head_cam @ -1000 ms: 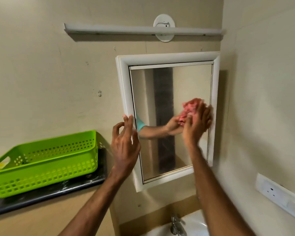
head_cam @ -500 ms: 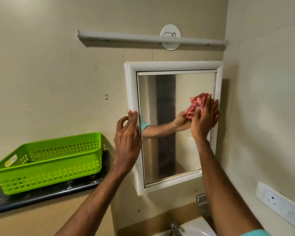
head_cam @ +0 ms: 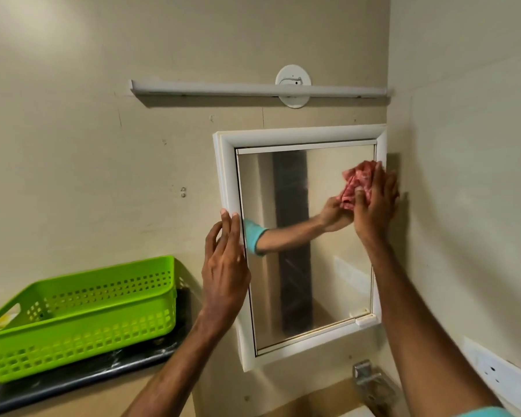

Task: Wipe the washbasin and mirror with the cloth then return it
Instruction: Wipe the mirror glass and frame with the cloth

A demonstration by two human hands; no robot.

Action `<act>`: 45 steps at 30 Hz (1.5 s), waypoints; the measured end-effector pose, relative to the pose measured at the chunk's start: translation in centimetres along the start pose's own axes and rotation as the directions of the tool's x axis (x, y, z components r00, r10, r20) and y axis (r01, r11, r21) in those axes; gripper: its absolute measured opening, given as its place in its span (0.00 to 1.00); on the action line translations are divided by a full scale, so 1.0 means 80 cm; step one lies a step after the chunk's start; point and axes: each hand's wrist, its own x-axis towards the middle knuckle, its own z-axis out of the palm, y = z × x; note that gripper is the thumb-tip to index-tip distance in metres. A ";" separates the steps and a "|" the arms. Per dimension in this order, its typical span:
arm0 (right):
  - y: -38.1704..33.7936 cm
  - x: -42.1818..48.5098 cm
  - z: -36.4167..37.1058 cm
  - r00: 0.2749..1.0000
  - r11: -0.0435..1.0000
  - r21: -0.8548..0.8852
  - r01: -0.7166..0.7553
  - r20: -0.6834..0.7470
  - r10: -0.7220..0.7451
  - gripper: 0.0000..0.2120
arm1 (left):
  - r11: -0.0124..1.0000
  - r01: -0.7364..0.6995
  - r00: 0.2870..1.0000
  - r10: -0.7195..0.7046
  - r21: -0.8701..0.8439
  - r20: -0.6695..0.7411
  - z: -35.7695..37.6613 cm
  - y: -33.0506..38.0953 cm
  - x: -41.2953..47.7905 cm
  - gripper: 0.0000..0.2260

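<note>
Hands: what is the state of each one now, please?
Left hand: open, holding nothing, fingertips at the mirror frame.
Right hand: holds the bunched pink cloth against the mirror glass.

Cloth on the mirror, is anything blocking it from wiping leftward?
Nothing on the mirror glass itself; only the left hand, resting at its left frame edge, lies in the path of the cloth.
</note>
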 end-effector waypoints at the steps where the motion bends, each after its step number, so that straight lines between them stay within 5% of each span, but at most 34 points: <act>1: -0.015 -0.005 0.004 0.999 0.999 0.000 -0.048 -0.007 0.048 0.35 | 1.000 0.012 1.000 -0.012 -0.015 0.003 0.000 0.000 0.000 0.33; 3: -0.071 -0.045 0.015 0.998 0.998 0.026 0.060 -0.018 -0.059 0.33 | 0.999 0.030 1.000 -0.030 -0.025 -0.003 0.000 0.003 0.001 0.35; 4: -0.102 -0.074 0.021 0.972 0.971 0.039 0.235 0.009 -0.235 0.33 | 0.999 0.039 0.999 -0.040 -0.025 -0.010 0.002 0.005 0.002 0.35; 6: -0.151 -0.128 0.025 0.767 0.783 0.082 0.617 0.163 -0.621 0.36 | 0.997 0.067 0.998 -0.068 -0.043 -0.008 0.005 0.008 0.001 0.34; 8: -0.160 -0.138 0.023 0.568 0.609 0.123 0.784 0.256 -0.782 0.42 | 0.994 0.087 0.996 -0.087 -0.060 -0.002 0.005 0.010 -0.001 0.34; 9: -0.150 -0.118 0.021 0.544 0.580 0.108 0.808 0.244 -0.803 0.44 | 0.996 0.079 0.997 -0.079 -0.047 -0.003 0.004 0.010 -0.001 0.33; 12: -0.099 -0.039 0.012 0.743 0.751 0.074 0.656 0.114 -0.660 0.39 | 1.000 -0.001 0.999 0.001 -0.006 -0.036 -0.001 0.003 0.013 0.32; 15: -0.048 0.036 -0.007 0.953 0.953 0.008 0.303 0.007 -0.303 0.33 | 0.998 -0.017 1.000 0.016 -0.056 -0.022 -0.008 0.003 0.041 0.33; 18: -0.060 0.053 0.000 0.998 1.000 0.002 0.015 -0.059 -0.015 0.34 | 0.995 0.003 1.000 -0.005 -0.096 -0.020 -0.014 0.010 0.053 0.32; 21: -0.123 0.004 0.018 0.976 0.979 0.031 0.203 -0.088 -0.200 0.32 | 0.991 0.001 0.999 -0.005 -0.131 -0.032 -0.015 0.011 0.051 0.30; 23: -0.162 -0.047 0.030 0.868 0.867 0.048 0.496 -0.026 -0.495 0.30 | 0.982 0.005 0.999 -0.014 -0.190 -0.047 -0.015 0.012 0.049 0.30; 25: -0.186 -0.076 0.036 0.665 0.669 0.075 0.739 0.072 -0.743 0.32 | 0.970 0.010 0.998 -0.024 -0.242 -0.055 -0.015 0.013 0.047 0.33; 28: -0.186 -0.060 0.033 0.490 0.500 0.048 0.865 0.134 -0.861 0.36 | 0.970 0.014 0.998 -0.027 -0.242 -0.051 -0.012 0.015 0.044 0.36; 31: -0.161 -0.016 0.025 0.559 0.564 0.033 0.825 0.089 -0.824 0.33 | 0.981 0.022 0.997 -0.036 -0.192 -0.070 -0.003 0.013 0.046 0.37; 35: -0.101 0.047 0.018 0.843 0.846 0.019 0.533 -0.093 -0.530 0.27 | 0.984 0.047 0.998 -0.054 -0.170 -0.040 0.001 0.011 0.045 0.39; 37: -0.064 0.075 0.010 0.930 0.936 0.008 0.353 -0.113 -0.350 0.28 | 0.982 0.059 0.997 -0.066 -0.179 -0.036 0.000 0.012 0.044 0.39; 40: -0.033 0.089 -0.001 0.971 0.972 0.018 0.236 -0.054 -0.234 0.31 | 0.977 0.075 0.995 -0.087 -0.199 -0.052 0.000 0.015 0.046 0.38; 45: -0.031 0.008 0.012 0.962 0.962 0.000 0.274 -0.013 -0.274 0.27 | 0.970 0.067 0.996 -0.079 -0.234 -0.042 -0.002 0.023 0.044 0.34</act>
